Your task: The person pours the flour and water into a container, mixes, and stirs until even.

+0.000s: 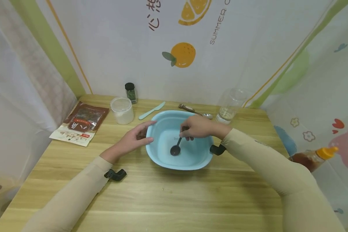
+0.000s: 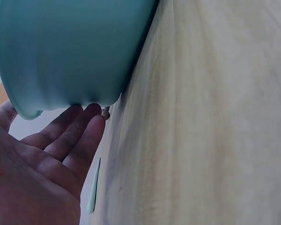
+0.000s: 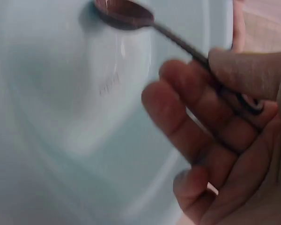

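A light blue plastic basin [image 1: 162,163] stands on the wooden table. My left hand [image 1: 133,138] holds its left side, thumb and forefinger at the rim; in the left wrist view, the other fingers [image 2: 86,140] bend against the outer wall. Over the basin, my right hand [image 1: 195,127] pinches the thin handle of a small dark brown spoon [image 1: 175,150]. The spoon's round bowl [image 3: 124,13] is low inside the basin, near the bottom; whether it touches cannot be told. In the right wrist view, the thumb presses the handle against the fingers.
Behind the basin lie a mint knife [image 1: 152,110] and a metal spoon [image 1: 207,116]. A white-filled jar [image 1: 123,112], a black-capped spice bottle [image 1: 130,93] and a brown packet [image 1: 79,124] are left; a clear glass [image 1: 227,109] and a yellow-capped squeeze bottle [image 1: 311,159] are right.
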### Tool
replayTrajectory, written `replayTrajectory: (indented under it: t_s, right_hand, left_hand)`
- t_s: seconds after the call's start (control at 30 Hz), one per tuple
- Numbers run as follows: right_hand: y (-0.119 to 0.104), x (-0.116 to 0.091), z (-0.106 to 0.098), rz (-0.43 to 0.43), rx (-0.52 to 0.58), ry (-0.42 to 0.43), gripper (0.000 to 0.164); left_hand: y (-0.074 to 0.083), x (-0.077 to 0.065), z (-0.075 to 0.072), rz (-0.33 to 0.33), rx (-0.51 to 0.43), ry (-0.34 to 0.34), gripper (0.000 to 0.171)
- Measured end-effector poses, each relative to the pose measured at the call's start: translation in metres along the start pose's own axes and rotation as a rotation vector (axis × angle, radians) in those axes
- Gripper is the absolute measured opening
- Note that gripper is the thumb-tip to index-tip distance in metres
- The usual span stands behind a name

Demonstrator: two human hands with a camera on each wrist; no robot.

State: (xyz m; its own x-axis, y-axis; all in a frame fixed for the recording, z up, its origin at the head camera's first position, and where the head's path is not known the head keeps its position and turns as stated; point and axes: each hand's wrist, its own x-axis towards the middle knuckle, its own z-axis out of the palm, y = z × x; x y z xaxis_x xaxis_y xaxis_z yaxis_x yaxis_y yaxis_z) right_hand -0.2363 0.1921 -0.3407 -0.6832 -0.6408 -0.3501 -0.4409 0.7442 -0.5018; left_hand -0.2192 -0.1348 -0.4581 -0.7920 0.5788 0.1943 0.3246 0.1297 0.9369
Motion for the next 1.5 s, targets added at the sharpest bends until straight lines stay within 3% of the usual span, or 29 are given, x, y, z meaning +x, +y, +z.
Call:
replayTrajectory:
  t_s: [0.13,0.27,0.33,0.47,0.63,0.83,1.03,1.23,1.4,1.5]
  right_hand:
    - [0.006,-0.004,-0.002,0.073,-0.048,0.034,0.020]
    - [0.011,-0.003,-0.003,0.010,-0.035,-0.026,0.022]
    - [0.013,-0.002,-0.004,-0.007,-0.025,-0.015,0.022]
    - [0.015,-0.003,-0.006,0.043,-0.029,0.026,0.019]
    - [0.014,-0.003,-0.006,0.001,-0.022,-0.056,0.022]
    - [0.018,-0.003,-0.006,0.033,-0.067,0.024,0.021]
    - [0.008,-0.001,-0.002,-0.036,-0.008,-0.074,0.023]
    - [0.010,0.001,-0.006,0.055,-0.043,0.040,0.022]
    - [0.011,0.001,-0.006,0.034,-0.021,-0.019,0.023]
    - [0.012,0.003,-0.006,0.040,-0.030,0.010,0.023]
  left_hand:
    - [-0.002,0.000,0.000,-0.005,0.002,-0.011,0.071]
    - [-0.002,0.000,-0.002,0.000,0.009,0.002,0.071]
    - [-0.001,0.000,-0.002,-0.002,0.013,0.003,0.071]
    - [-0.001,0.000,-0.002,-0.009,0.018,-0.009,0.072]
    - [-0.002,0.000,-0.003,-0.004,0.009,-0.006,0.072]
    - [-0.003,0.001,-0.003,-0.001,0.009,-0.013,0.072]
    - [0.000,0.000,-0.003,0.009,0.003,-0.007,0.072]
    - [-0.002,-0.001,-0.002,0.010,0.011,-0.007,0.072]
    - [-0.001,-0.001,-0.001,0.005,0.012,-0.007,0.072]
    - [0.000,0.000,-0.001,0.000,0.014,-0.007,0.072]
